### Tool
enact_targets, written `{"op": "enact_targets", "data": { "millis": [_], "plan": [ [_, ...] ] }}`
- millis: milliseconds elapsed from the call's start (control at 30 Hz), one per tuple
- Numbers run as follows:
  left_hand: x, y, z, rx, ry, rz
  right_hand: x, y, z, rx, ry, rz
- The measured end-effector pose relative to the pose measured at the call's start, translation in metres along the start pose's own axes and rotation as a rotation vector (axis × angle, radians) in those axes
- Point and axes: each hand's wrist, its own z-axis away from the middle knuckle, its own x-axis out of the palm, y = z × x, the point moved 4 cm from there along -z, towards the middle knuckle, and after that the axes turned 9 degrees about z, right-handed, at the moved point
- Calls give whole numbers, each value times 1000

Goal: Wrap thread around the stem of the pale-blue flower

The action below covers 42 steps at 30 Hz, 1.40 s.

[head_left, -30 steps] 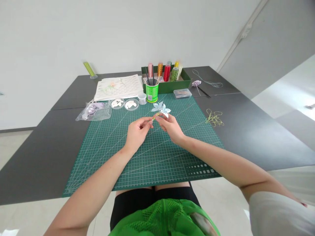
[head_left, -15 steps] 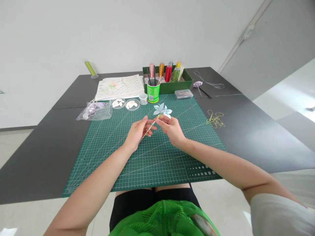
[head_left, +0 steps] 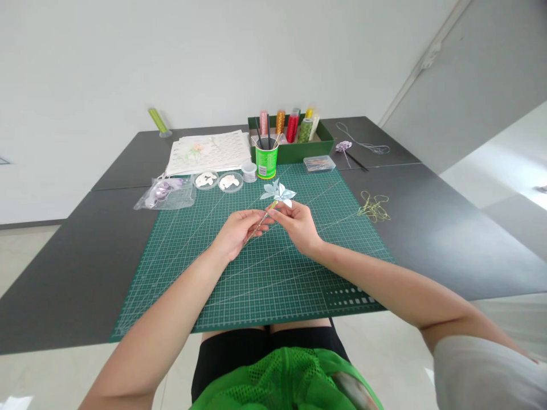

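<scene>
Head view: over the green cutting mat (head_left: 265, 273) on the table (head_left: 436, 228) we see both hands meet. Right hand (head_left: 297, 225) pinches the pale paper flower (head_left: 277, 193) just under its petals; left hand (head_left: 235, 230) closes on the thin stem (head_left: 257, 226) lower down. Green cup (head_left: 266, 160) stands beyond, well apart.

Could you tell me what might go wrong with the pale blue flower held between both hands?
The pale blue paper-like flower sits on a thin stem pinched by the left hand and right hand; a hard twist could bend the stem or crumple petals. If it slips, it may drop onto the green cutting mat. A wide elbow swing could perhaps knock the green cup.
</scene>
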Motion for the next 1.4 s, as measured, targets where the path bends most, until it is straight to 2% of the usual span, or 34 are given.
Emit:
{"op": "enact_targets", "data": {
  "millis": [467,767,1300,1400],
  "plan": [
    [1,3,1,5,-141,-88,-10,2,-4,-15,43,70],
    [-4,3,1,8,-31,15,-8,-2,-6,-40,2,84],
    [-2,4,7,189,110,-72,-1,-11,-3,-112,31,50],
    [-1,4,7,178,107,-71,-1,-9,-3,-108,30,48]
  ]
}}
